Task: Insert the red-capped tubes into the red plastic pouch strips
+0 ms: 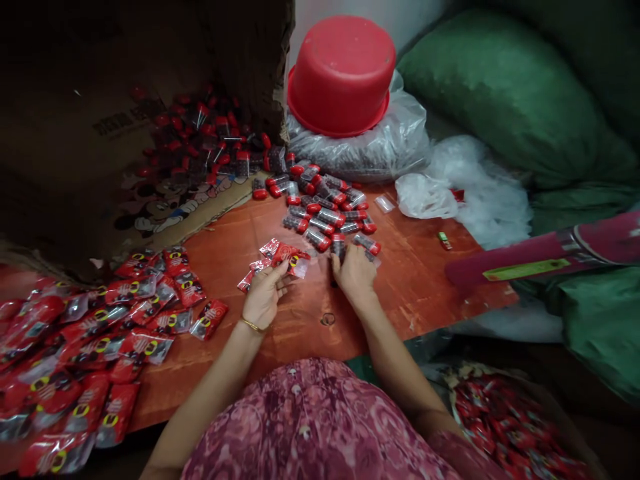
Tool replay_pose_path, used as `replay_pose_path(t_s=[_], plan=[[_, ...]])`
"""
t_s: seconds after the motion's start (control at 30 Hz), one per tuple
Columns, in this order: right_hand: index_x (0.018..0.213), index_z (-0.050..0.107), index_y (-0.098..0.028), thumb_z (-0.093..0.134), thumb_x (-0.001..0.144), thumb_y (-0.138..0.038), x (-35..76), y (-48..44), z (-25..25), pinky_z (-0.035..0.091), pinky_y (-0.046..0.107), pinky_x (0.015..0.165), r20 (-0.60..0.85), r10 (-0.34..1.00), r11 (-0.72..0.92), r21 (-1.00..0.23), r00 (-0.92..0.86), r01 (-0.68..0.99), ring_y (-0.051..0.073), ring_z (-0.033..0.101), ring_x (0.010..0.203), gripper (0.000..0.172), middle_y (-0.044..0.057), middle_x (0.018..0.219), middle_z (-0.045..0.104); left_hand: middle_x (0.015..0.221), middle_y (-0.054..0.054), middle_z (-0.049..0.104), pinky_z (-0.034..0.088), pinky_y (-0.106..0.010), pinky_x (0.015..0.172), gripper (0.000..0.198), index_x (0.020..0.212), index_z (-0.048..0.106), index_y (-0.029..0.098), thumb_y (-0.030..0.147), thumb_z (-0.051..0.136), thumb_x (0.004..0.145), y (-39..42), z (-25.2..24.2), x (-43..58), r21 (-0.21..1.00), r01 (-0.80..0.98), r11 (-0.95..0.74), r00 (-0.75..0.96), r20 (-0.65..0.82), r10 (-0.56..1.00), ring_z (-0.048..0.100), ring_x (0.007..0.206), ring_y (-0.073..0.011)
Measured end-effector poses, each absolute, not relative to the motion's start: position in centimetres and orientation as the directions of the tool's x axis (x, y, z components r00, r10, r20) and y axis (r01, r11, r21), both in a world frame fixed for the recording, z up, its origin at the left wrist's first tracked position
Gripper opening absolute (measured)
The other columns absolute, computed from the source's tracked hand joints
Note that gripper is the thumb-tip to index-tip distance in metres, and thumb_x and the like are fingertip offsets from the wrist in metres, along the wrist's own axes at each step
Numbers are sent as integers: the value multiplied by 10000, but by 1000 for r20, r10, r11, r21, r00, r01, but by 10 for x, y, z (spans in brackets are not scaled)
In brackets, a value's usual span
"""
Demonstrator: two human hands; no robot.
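Orange-red tabletop (415, 280) fills the middle, scuffed, with soft light on it. Up at ten o'clock, a big cardboard box (75, 133) lies open on its side, its inside deep in shadow, cartoon print on the flap. Twelve o'clock: a red basin (343, 70) sits upside down on a clear plastic bag (400, 143), a strip of pale wall (415, 20) behind. One to three o'clock, bulging green sacks (500, 100), white plastic (480, 187) crumpled below. A magenta roll (550, 257) juts in at three.
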State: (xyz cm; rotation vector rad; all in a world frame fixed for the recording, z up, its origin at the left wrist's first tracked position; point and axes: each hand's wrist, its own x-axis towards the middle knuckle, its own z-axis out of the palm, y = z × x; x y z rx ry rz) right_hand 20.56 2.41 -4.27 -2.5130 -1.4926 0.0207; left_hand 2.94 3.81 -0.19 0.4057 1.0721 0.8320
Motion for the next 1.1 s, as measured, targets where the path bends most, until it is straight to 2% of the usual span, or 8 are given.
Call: replay_pose_path(t_s=[0.2,0.27,0.33,0.47,0.57,0.63,0.9,1.1], plan=[[1010,550,-133,513,809,-331,212,26,-44,409,337,650,-28,876,-467,-293,481,834,277,594,844,284,174,986,623,615,6,670,459,-204,572,196,675,615,150,273,755,615,36,1,22,649,-421,634,216,-607,765,611,548,-95],[968,563,-146,481,821,-337,216,29,-42,413,339,635,-91,859,-501,-348,504,792,273,600,801,254,158,927,639,606,2,669,454,-199,548,187,682,619,150,272,750,625,36,3,20,627,-446,639,212,-619,756,615,555,-101],[942,565,-154,428,840,-335,220,26,-38,417,336,630,-61,861,-476,-450,506,756,255,597,757,249,131,848,646,607,-6,672,450,-197,530,181,698,626,150,274,742,636,36,4,18,605,-467,645,217,-629,747,622,568,-109],[884,577,-176,384,852,-370,216,-3,-16,430,289,593,89,951,-130,-756,297,641,174,558,625,274,43,702,615,615,-16,674,452,-197,546,202,701,635,147,301,745,631,35,6,13,624,-455,635,225,-610,760,637,605,-119],[872,606,-187,458,823,-369,205,-30,2,415,244,511,77,986,-1,-883,147,468,127,512,522,240,-2,623,584,656,-18,681,462,-206,586,261,696,646,141,346,767,588,32,6,13,671,-415,614,233,-574,785,632,618,-113],[850,624,-189,492,802,-342,197,-41,9,401,229,474,54,992,2,-910,113,416,116,500,496,208,-7,609,585,681,-18,682,462,-207,599,292,677,653,136,369,780,555,30,5,15,707,-391,589,225,-547,806,617,613,-103],[731,638,-178,517,731,-298,184,-34,5,382,207,458,22,998,-2,-910,54,414,107,481,492,171,-16,548,548,595,2,633,447,-222,615,306,581,651,128,405,772,535,25,5,16,862,-237,448,177,-416,892,549,571,-90],[721,620,-176,534,714,-321,181,-37,7,350,202,419,-71,995,-86,-960,63,267,91,438,447,168,-28,529,521,624,-14,650,452,-224,598,381,604,648,134,479,773,499,28,5,13,786,-299,541,213,-498,841,575,578,-101]])
